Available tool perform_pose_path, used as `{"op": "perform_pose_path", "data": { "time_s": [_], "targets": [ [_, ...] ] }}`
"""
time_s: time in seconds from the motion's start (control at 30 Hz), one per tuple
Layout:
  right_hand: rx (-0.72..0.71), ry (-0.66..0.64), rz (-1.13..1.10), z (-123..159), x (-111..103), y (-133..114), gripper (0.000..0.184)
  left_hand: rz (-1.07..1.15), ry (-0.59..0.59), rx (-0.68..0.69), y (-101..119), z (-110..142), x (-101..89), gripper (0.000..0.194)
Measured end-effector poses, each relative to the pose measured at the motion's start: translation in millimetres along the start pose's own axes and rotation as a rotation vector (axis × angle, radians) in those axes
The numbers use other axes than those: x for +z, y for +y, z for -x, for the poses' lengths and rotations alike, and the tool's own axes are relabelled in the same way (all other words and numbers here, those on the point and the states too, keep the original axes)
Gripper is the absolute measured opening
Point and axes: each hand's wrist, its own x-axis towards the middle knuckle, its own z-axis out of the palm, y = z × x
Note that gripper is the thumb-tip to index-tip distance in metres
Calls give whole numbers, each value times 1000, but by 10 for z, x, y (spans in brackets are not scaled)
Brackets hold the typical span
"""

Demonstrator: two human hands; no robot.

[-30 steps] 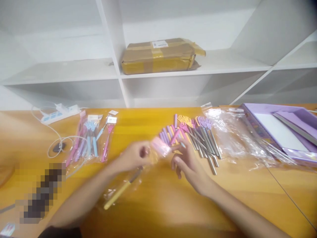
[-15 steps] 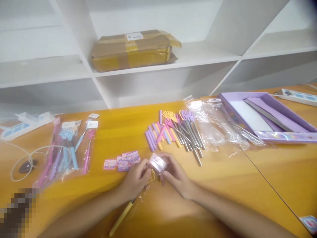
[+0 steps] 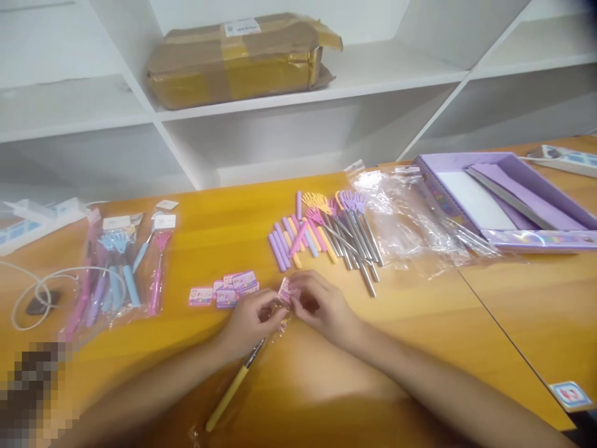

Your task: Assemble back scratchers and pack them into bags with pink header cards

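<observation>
Fingers of your left hand (image 3: 253, 320) grip the bagged yellow-handled rod (image 3: 227, 399); those of your right hand (image 3: 330, 308) pinch one small printed card (image 3: 284, 289), well in from the desk's (image 3: 429, 336) back edge. It shows less glare than half a second ago, probably lining up with the bag's top. You have at least five loose cards (image 3: 226, 298), one purple box (image 3: 536, 239) by the back edge.

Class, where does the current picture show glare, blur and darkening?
Head view: glints streak the clear plastic bags and a sheen lies on the table; head view: the left forearm looks smeared, and print on the card by the right hand is unreadable; head view: the top-right corner darkens.
</observation>
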Motion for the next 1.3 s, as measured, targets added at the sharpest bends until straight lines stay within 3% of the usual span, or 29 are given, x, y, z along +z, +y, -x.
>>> {"op": "perform_pose_path", "data": {
  "time_s": [0.13, 0.33, 0.43, 0.6, 0.77, 0.87, 0.97, 1.03, 1.07, 1.2, 1.3],
  "targets": [
    [-52, 30, 45, 8, -32, -1, 8, -56, -6, 29, 18, 5, -7, 15],
    [143, 101, -75, -18, -191, 103, 12, -78, -29, 23, -31, 15, -6, 9],
    [185, -22, -215, -41, -254, 147, 15, 6, -54, -2, -67, 22, -4, 8],
    [129, -165, -197, -97, -318, 98, 33, -14, -59, 24, -49, 20, -15, 14],
    [129, -238, -277, -103, -332, 18, 23, -165, -21, 142, -4, 17, 4, 20],
    [84, -119, -179, -67, -273, 8, 23, -178, -6, 129, -8, 29, 23, 16],
    [71, 214, -57, -41, -195, 30, 23, -127, -2, 102, -33, 48, 25, 21],
    [151, 403, -109, -58, -144, 42, 25, -86, -82, 135, -50, 61, 20, 26],
    [222, 407, -194, -78, -114, 40, 28, -72, -146, 166, -56, 66, 17, 27],
    [482, 59, -537, -210, 55, -27, 38, -22, -381, 222, -56, 80, 8, 22],
    [509, -123, -580, -272, 159, -58, 45, 90, -409, 108, -44, 90, 6, 23]
  ]
}}
